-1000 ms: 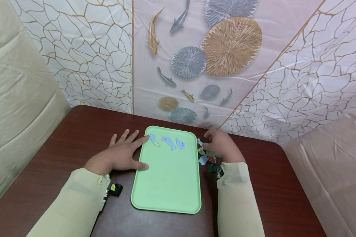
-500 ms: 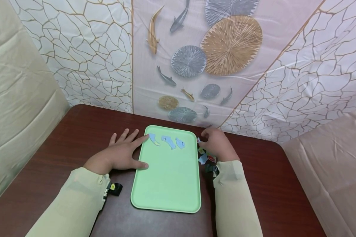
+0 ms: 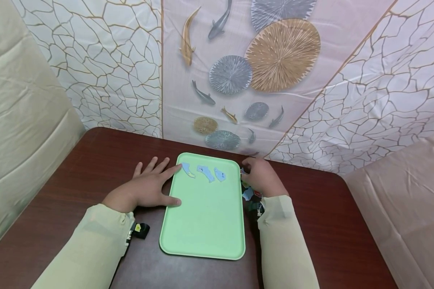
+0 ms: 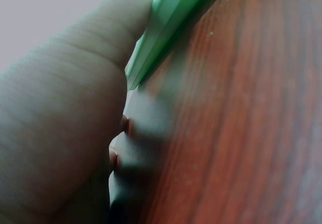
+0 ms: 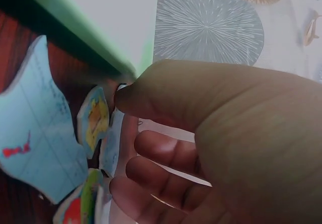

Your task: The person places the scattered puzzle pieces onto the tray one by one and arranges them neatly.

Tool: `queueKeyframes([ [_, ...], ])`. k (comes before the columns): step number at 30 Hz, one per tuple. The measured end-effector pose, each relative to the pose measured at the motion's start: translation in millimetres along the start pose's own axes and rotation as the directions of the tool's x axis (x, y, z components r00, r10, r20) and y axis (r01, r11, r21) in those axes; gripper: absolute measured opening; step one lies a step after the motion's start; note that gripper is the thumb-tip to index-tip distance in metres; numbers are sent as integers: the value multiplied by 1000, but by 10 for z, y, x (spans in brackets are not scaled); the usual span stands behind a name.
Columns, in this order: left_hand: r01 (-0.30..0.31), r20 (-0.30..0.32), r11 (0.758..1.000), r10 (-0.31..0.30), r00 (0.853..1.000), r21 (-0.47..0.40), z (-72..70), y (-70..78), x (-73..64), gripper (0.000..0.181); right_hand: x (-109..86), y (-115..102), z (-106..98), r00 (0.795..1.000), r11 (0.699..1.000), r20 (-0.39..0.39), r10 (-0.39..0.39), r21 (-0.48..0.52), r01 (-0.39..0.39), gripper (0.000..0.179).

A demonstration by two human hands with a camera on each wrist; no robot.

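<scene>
My left hand [image 3: 146,188] lies spread at the left side of a light green tray [image 3: 202,224]; its thumb and index fingertip reach over the rim. On the tray are three flat, irregular light-blue puzzle pieces [image 3: 205,173] with small printed marks. Beyond the right rim, my right hand [image 3: 263,176] bends over a small group of printed pieces. In the right wrist view, the thumb [image 5: 151,90] points down at the pieces by the tray corner, apart from the visible bent fingers [image 5: 158,171]. A large blue piece [image 5: 43,126] and a yellow-patterned piece [image 5: 94,118] lie nearby.
The tray stands on a dark reddish-brown table [image 3: 322,233]. A patterned cloth [image 3: 231,76] with fish and round leaves hangs behind the table's far edge. Beige padded fabric [image 3: 25,120] rises at the left, with similar fabric at the right.
My right hand has shifted slightly left, closer to the tray's right rim, and now covers more of the pieces there. The left hand and the pieces on the tray stay in place.
</scene>
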State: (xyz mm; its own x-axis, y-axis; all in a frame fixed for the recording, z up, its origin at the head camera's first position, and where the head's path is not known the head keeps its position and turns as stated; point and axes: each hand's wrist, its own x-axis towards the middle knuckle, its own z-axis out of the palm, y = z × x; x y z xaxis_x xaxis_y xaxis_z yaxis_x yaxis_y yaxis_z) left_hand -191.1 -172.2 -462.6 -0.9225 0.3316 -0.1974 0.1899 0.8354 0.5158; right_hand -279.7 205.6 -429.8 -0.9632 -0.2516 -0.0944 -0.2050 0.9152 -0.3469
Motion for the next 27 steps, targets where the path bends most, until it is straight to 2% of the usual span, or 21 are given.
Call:
queueKeyframes([
  [13,0,1,1000,0,1000,5,6,-14,9,118,10,-14,2,1000,999,27,12,-35,-11,47],
  [27,2,0,1000,-2,1000,11,8,-8,9,117,24,-4,47,1000,998,21,8,-57,-7,34],
])
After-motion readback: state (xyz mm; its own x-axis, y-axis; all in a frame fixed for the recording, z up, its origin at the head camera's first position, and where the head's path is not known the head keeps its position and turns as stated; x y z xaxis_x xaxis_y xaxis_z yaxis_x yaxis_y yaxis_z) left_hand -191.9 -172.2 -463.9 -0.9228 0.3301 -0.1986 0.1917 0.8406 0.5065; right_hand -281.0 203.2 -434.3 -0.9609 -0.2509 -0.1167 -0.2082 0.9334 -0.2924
